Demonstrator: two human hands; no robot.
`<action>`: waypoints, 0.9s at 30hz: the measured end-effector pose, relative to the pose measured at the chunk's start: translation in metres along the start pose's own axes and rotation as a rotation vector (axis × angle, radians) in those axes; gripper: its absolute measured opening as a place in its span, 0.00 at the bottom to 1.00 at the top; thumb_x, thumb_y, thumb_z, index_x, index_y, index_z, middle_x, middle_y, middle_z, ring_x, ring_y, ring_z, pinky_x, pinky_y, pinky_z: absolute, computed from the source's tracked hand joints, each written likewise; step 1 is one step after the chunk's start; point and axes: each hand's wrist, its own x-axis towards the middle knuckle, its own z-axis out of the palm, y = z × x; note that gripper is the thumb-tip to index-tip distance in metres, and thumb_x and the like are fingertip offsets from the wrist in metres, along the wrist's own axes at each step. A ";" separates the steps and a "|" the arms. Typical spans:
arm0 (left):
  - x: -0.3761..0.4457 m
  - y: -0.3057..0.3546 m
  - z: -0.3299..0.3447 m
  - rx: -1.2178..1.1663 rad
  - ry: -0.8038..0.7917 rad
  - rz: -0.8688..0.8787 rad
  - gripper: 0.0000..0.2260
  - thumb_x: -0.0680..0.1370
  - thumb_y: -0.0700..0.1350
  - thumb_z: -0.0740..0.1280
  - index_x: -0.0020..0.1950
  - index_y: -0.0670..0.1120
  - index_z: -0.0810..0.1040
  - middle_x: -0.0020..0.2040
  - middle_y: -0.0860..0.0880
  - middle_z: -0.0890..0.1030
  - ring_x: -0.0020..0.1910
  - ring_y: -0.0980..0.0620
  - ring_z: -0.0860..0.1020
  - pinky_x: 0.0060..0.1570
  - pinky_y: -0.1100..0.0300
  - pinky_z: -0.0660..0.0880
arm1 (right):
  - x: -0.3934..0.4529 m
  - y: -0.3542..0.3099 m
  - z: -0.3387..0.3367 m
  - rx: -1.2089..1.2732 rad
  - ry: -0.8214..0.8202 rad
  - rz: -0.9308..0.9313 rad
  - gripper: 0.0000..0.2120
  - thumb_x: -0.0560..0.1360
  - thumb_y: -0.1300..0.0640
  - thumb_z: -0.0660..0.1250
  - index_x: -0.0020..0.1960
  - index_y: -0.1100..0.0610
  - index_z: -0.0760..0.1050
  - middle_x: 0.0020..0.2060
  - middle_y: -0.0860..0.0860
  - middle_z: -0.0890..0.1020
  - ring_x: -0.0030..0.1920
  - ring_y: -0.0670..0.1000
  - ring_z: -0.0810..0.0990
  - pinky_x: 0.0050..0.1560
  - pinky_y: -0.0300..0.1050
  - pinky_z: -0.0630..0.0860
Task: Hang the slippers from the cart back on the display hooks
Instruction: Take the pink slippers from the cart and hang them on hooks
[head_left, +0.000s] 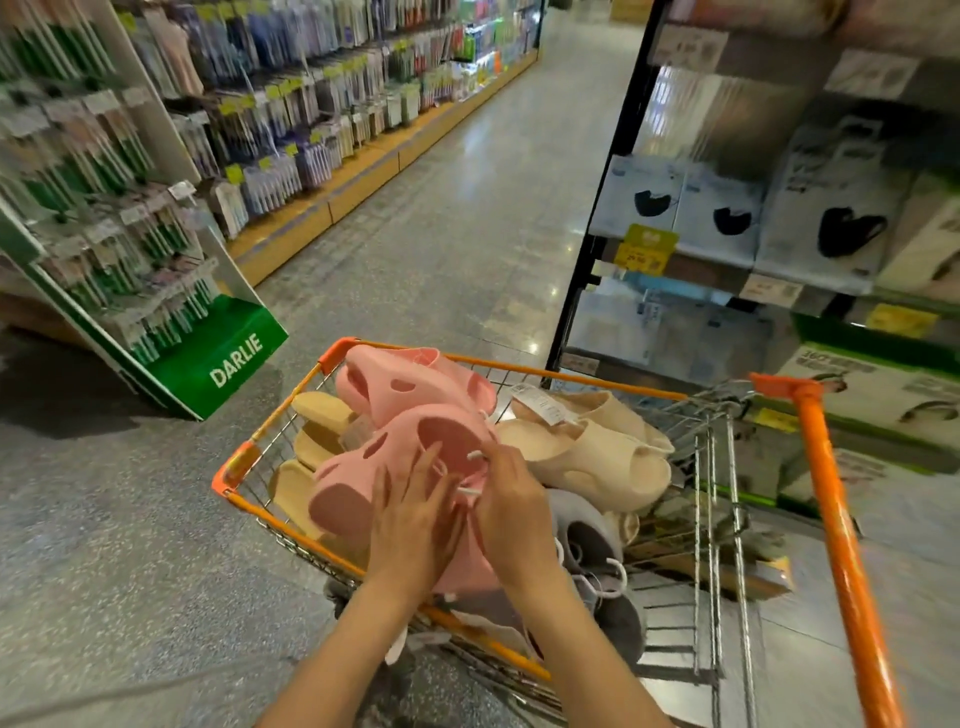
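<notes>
Both hands (415, 525) on pink slippers (415, 415) in cart (571, 376), grip unclear, white hanger (470, 473) half-hidden.

Green display stand (218, 358), lower left of the frame: "DARLIE" is printed in white capitals on its sloped base panel.
Yellow price tag (645, 249), right of centre on the shelf edge: digits are printed, but they are too blurred to be read.
White tag (540, 402) on the beige slippers (587, 441), centre: print is seen, illegible.
Shelf labels (769, 290), right side: blurred, nothing can be read.
</notes>
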 end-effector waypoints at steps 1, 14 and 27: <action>0.006 0.004 -0.003 -0.009 0.023 0.020 0.21 0.66 0.43 0.76 0.57 0.50 0.75 0.63 0.43 0.76 0.68 0.42 0.64 0.64 0.35 0.62 | 0.006 -0.001 -0.008 0.004 0.034 -0.041 0.17 0.63 0.72 0.71 0.51 0.61 0.75 0.42 0.56 0.82 0.36 0.53 0.81 0.36 0.38 0.74; 0.097 0.165 -0.086 -0.178 0.243 0.363 0.11 0.70 0.55 0.63 0.46 0.53 0.80 0.50 0.49 0.81 0.52 0.47 0.73 0.47 0.53 0.61 | 0.028 -0.014 -0.208 -0.260 0.627 -0.112 0.11 0.70 0.72 0.68 0.52 0.64 0.78 0.43 0.58 0.82 0.37 0.54 0.82 0.42 0.40 0.75; 0.009 0.488 -0.141 -0.822 0.208 0.898 0.11 0.74 0.54 0.62 0.38 0.49 0.78 0.43 0.49 0.80 0.54 0.44 0.71 0.49 0.51 0.65 | -0.168 0.005 -0.477 -0.876 1.234 0.201 0.08 0.73 0.60 0.68 0.50 0.62 0.81 0.40 0.56 0.84 0.44 0.49 0.75 0.42 0.38 0.72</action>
